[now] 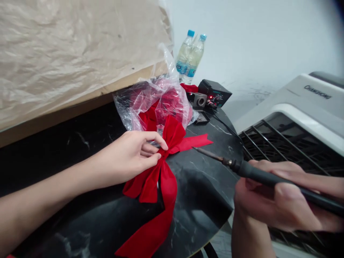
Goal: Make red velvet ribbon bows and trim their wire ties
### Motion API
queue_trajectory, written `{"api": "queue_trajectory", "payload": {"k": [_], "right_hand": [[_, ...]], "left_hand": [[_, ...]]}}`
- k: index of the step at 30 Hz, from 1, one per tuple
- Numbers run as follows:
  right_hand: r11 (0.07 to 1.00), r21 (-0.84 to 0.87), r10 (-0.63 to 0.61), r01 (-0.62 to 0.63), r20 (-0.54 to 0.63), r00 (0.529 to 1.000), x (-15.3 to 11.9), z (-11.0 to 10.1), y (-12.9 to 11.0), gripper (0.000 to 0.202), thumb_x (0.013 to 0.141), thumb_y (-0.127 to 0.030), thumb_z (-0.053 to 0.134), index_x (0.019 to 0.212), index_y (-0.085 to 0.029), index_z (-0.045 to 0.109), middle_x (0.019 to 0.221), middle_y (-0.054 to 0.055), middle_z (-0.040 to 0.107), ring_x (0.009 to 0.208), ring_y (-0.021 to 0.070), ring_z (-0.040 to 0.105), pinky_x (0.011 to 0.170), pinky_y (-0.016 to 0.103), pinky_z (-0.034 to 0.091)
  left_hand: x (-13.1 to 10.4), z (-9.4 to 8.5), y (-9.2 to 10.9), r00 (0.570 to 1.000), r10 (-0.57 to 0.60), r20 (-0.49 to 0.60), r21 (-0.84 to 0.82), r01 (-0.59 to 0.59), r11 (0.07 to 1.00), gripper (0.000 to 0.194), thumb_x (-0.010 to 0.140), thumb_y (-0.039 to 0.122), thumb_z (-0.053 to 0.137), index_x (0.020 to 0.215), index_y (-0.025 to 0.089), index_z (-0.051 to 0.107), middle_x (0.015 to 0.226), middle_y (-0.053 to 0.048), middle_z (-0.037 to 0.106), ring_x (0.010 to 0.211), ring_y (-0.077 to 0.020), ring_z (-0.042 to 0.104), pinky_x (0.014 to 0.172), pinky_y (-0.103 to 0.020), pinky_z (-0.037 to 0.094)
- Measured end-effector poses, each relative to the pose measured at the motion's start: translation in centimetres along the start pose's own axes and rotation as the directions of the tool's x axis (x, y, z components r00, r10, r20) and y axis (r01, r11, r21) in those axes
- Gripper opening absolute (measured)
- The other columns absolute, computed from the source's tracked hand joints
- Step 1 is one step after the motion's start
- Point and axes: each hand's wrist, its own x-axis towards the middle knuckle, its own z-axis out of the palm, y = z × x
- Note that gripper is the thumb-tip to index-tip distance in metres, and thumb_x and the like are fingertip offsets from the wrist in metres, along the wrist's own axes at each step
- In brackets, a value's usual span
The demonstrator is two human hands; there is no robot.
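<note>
A red ribbon bow (168, 182) with long tails rests on the black marbled table. My left hand (137, 154) pinches its middle knot between thumb and forefinger. One tail points right and ends in a notched tip; another hangs toward the table's front. A black-handled soldering iron (249, 170) is held in my right hand (279, 200), its thin metal tip directed left. That tip is close to the right-pointing tail; whether they touch is unclear.
Behind the bow lies a clear plastic bag (172, 102) with red items. Two bottles (188, 57) and a black control box (215, 94) with a red light stand at the back. A box under brown paper (80, 53) fills the upper left; a Changhong appliance (301, 104) is right.
</note>
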Motion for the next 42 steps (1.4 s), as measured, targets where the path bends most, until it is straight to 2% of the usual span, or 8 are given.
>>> {"api": "queue_trajectory", "payload": {"k": [3,5,9,19,25,31,38,42], "right_hand": [[0.994,0.034,-0.08,0.101,-0.384,0.92,1.4,2.3,1.3,0.005,0.073,-0.025,0.066,0.068,-0.023,0.064,0.054,-0.003,0.049,0.044,0.0154,0.054,0.035,0.027,0.038],[0.995,0.103,0.038,0.007,-0.428,0.903,2.2,2.8,2.5,0.008,0.069,-0.024,0.067,0.074,-0.022,0.06,0.055,-0.006,0.052,0.039,0.0135,0.05,0.032,0.025,0.033],[0.962,0.165,0.256,-0.218,-0.267,0.929,3.3,1.7,5.2,0.02,0.075,-0.027,0.072,0.086,-0.022,0.055,0.06,-0.01,0.053,0.036,0.0108,0.047,0.036,0.025,0.042],[0.913,-0.005,0.406,-0.409,-0.119,0.906,5.5,2.5,11.0,0.026,0.077,-0.031,0.078,0.089,-0.018,0.059,0.064,-0.001,0.066,0.055,0.0182,0.068,0.052,0.028,0.053],[0.895,-0.086,0.432,-0.438,-0.076,0.898,6.6,3.9,13.1,0.026,0.077,-0.036,0.076,0.086,-0.019,0.059,0.064,0.0,0.065,0.052,0.0179,0.067,0.051,0.028,0.052],[0.895,-0.179,0.431,-0.409,0.108,0.896,7.7,5.9,15.1,0.025,0.083,-0.038,0.077,0.09,-0.018,0.064,0.066,-0.001,0.066,0.059,0.0173,0.066,0.06,0.031,0.052],[0.909,-0.228,0.414,-0.35,0.385,0.825,7.9,8.4,17.4,0.031,0.097,-0.041,0.071,0.111,-0.014,0.067,0.097,0.003,0.07,0.079,0.0133,0.067,0.074,0.031,0.059],[0.903,-0.252,0.429,-0.349,0.451,0.783,8.2,9.1,18.4,0.031,0.1,-0.04,0.068,0.117,-0.015,0.067,0.104,0.005,0.07,0.084,0.0145,0.068,0.077,0.033,0.061]], "left_hand": [[0.1,-1.0,0.3,0.992,-0.026,0.127,-0.017,0.029,0.999,0.017,0.091,0.029,0.067,0.106,0.021,0.065,0.073,0.001,0.071,0.062,-0.0111,0.057,0.057,-0.02,0.038],[0.1,-1.7,0.5,0.98,-0.002,0.198,-0.026,0.008,1.0,0.016,0.095,0.032,0.065,0.107,0.022,0.064,0.071,0.003,0.067,0.059,-0.0097,0.048,0.057,-0.021,0.033],[-0.1,-2.7,0.8,0.963,0.034,0.267,-0.074,-0.014,0.997,0.02,0.098,0.038,0.063,0.107,0.021,0.059,0.073,0.003,0.063,0.062,-0.0093,0.042,0.06,-0.022,0.03],[0.5,-3.5,0.4,0.95,0.088,0.298,-0.256,-0.009,0.967,0.026,0.095,0.037,0.068,0.105,0.021,0.05,0.069,0.006,0.056,0.057,-0.0082,0.041,0.057,-0.022,0.023],[0.8,-4.2,0.3,0.968,0.075,0.241,-0.213,-0.023,0.977,0.024,0.095,0.037,0.068,0.103,0.018,0.057,0.07,0.004,0.058,0.059,-0.0092,0.039,0.059,-0.024,0.023],[0.8,-4.7,0.5,0.978,0.081,0.19,-0.24,-0.034,0.97,0.02,0.094,0.033,0.069,0.102,0.018,0.059,0.071,0.003,0.062,0.061,-0.0093,0.04,0.061,-0.024,0.024],[0.6,-5.4,0.5,0.978,0.102,0.181,-0.255,-0.054,0.965,0.021,0.095,0.031,0.07,0.103,0.017,0.058,0.072,0.003,0.061,0.06,-0.008,0.04,0.06,-0.023,0.024],[0.2,-5.8,0.9,0.977,0.108,0.184,-0.245,-0.06,0.968,0.024,0.092,0.033,0.073,0.102,0.017,0.057,0.069,0.003,0.061,0.058,-0.0081,0.041,0.059,-0.023,0.026]]}}
